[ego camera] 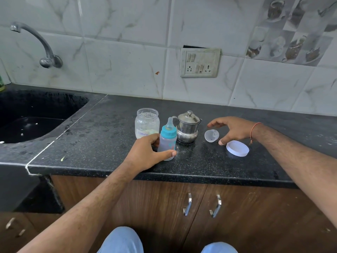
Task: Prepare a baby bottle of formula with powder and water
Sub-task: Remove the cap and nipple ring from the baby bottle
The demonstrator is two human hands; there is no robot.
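A baby bottle with a teal collar and clear teat stands upright on the black counter. My left hand grips its body, thumb in front. Behind it stands an uncapped clear jar labelled formula, holding pale powder, and a steel lidded pot. The bottle's clear cap lies on its side to the right. My right hand hovers over the cap, fingers spread and relaxed, holding nothing. The jar's white lid lies flat by my right thumb.
A black sink is set into the counter at the left, with a wall tap above it. A switch and socket plate is on the tiled wall. Wooden cabinet doors with metal handles lie below the counter edge.
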